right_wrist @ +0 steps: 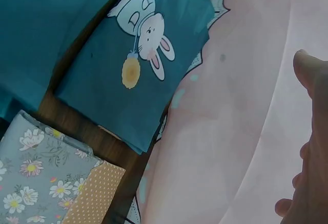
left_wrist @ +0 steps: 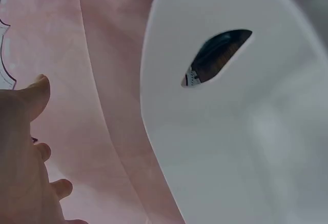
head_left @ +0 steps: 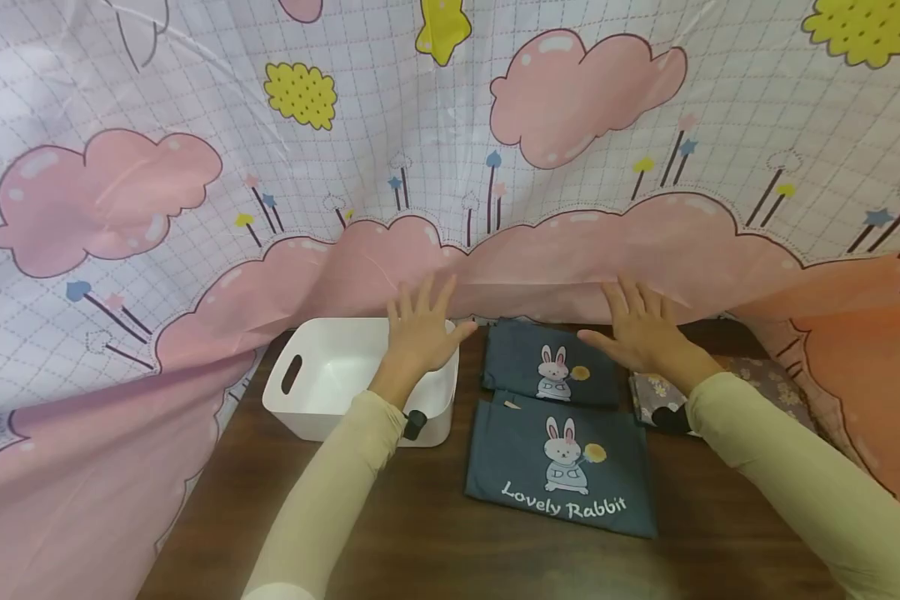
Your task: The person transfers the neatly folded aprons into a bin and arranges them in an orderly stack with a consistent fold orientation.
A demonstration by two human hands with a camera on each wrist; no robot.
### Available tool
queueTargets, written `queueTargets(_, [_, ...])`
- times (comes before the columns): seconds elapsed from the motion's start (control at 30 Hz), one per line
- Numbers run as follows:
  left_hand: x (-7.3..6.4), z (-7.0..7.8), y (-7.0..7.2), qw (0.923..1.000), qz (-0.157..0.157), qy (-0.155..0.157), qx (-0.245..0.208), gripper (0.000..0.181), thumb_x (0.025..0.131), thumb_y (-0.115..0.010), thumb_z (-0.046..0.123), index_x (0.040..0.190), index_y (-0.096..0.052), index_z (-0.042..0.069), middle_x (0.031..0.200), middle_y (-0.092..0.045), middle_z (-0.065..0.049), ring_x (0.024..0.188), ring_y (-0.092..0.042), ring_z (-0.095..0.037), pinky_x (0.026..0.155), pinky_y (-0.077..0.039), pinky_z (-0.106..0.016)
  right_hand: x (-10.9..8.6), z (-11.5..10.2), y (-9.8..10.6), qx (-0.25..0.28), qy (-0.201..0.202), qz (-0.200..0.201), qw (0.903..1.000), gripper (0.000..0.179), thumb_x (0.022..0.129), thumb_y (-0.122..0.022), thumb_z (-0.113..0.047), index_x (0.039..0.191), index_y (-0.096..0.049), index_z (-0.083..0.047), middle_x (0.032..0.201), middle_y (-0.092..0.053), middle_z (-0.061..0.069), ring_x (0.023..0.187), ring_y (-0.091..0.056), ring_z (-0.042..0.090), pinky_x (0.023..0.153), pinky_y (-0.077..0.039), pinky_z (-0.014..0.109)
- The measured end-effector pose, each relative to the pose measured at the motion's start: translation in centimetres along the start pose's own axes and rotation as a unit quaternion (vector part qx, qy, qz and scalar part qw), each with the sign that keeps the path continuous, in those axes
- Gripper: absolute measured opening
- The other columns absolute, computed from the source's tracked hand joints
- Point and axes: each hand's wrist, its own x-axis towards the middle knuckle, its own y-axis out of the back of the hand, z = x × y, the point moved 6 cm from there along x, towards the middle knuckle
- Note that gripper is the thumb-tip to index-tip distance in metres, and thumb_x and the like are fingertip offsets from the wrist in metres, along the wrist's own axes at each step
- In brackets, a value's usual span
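Note:
With fingers straight and spread, my left hand (head_left: 418, 333) hovers above the right side of a white plastic bin (head_left: 307, 425) that has oval handle holes. My right hand (head_left: 640, 329), also spread flat, hangs over the gap between a folded dark blue cloth item (head_left: 510, 358) with a rabbit print and a floral folded cloth (right_wrist: 46, 183). Nearer me lies a larger dark blue folded cloth item (head_left: 506, 454) printed "Lovely Rabbit". Neither hand holds anything. In the left wrist view the bin wall (left_wrist: 179, 147) fills the right side, apart from the left hand (left_wrist: 20, 152).
Everything stands on a dark brown wooden table (head_left: 412, 533). A pink and white curtain (head_left: 390, 267) with cloud prints hangs along the back and both sides, close behind the bin and cloths.

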Motion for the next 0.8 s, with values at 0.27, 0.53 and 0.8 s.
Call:
queueTargets(0.27, [-1.0,1.6,0.5,0.9995,0.015,-0.022,0.014,0.082,0.098,-0.039,0.072,0.165,-0.008,0.036,0.174,-0.005,-0.004,0.159,-0.001,-0.045,0.124,-0.008,-0.067,-1.2,0.5,-0.2,0.000,0.001,-0.001,1.0000,0.102,0.097,-0.044,-0.072,0.163,-0.004,-0.005,0.168,0.000,0.029,0.150,-0.006,0.059,0.115,-0.007,0.080])
queueTargets(0.53, [-2.1,3.3,1.0,0.9981,0.033,-0.044,0.029,0.080,0.099,-0.041,0.069,0.165,-0.012,0.034,0.173,-0.008,-0.007,0.159,-0.002,-0.043,0.125,-0.007,-0.066,-2.1,0.9,-0.5,-0.002,-0.009,-0.014,0.9999,0.105,0.096,-0.040,-0.076,0.163,-0.001,-0.005,0.168,0.001,0.030,0.150,-0.003,0.061,0.116,-0.003,0.079])
queueTargets(0.8, [-3.0,5.1,0.6,0.9968,0.040,-0.062,0.030,0.082,0.099,-0.043,0.068,0.165,-0.008,0.035,0.173,-0.010,-0.008,0.159,-0.002,-0.042,0.126,-0.010,-0.065,-3.3,1.4,-1.1,0.018,-0.009,-0.012,0.9997,0.101,0.098,-0.040,-0.072,0.163,-0.003,-0.004,0.168,-0.002,0.031,0.149,-0.006,0.061,0.116,-0.004,0.078])
